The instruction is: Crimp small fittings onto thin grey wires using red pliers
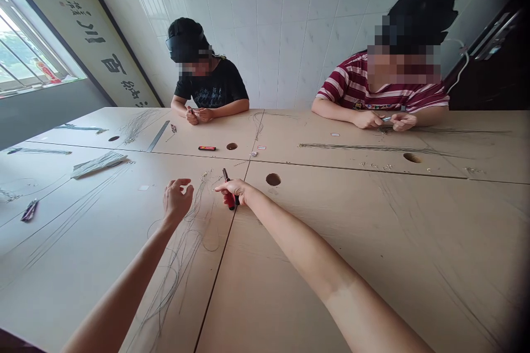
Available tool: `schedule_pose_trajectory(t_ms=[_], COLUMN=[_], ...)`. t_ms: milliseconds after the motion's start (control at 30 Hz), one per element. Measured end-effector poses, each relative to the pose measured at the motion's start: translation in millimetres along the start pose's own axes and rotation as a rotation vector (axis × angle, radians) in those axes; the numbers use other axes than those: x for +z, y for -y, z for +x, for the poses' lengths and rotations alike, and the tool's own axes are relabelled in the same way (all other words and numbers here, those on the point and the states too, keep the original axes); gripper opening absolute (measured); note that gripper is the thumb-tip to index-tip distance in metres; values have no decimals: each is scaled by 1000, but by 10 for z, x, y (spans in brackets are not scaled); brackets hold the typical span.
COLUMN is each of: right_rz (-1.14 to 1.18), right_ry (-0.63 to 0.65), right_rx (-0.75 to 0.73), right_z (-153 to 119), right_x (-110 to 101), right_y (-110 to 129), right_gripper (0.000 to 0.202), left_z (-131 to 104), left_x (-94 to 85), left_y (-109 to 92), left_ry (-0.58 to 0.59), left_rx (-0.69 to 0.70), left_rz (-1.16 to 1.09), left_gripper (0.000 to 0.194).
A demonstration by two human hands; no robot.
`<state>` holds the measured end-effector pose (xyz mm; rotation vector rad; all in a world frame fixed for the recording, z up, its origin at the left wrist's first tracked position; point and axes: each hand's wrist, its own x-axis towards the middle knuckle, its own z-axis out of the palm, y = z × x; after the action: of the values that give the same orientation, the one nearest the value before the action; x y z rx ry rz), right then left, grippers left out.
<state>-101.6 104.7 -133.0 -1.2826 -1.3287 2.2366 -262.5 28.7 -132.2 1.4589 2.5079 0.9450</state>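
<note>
My right hand [234, 192] is closed around a pair of pliers [231, 200] with red handles and a dark tip, held over the table near a panel seam. To its left, my left hand [178, 198] is raised with its fingers bent and the thumb apart from them; nothing shows between them. Below and between both hands lies a loose bundle of thin wires [178, 265], looping and running toward the table's near edge. Tiny fittings [203, 175] sit at the far ends of these wires.
Across the pale table [331, 265] sit two people, one in a black shirt [215, 85], one in a striped shirt [343, 80], each handling small things. A red marker-like stick [207, 148], a metal ruler [158, 136], more wires [364, 148] and round holes [273, 179] are nearby.
</note>
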Motion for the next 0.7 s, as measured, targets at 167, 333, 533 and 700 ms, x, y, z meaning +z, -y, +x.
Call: schedule_pose_trajectory(t_ms=[167, 333, 533, 700], right_rz=[22, 60, 135, 200], right_ry=[-8, -14, -38, -65], right_rx=[-4, 0, -19, -52], right_z=[0, -25, -81, -133], right_x=[20, 33, -19, -136], right_y=[-2, -14, -49, -53], right_gripper=[30, 31, 32, 31], left_z=[-427, -712, -729, -729], left_x=[169, 472, 531, 519], left_y=[-71, -60, -64, -68], left_ry=[44, 303, 309, 298], left_rx=[115, 206, 212, 228], left_rz=[78, 374, 447, 473], left_gripper=[59, 70, 66, 64])
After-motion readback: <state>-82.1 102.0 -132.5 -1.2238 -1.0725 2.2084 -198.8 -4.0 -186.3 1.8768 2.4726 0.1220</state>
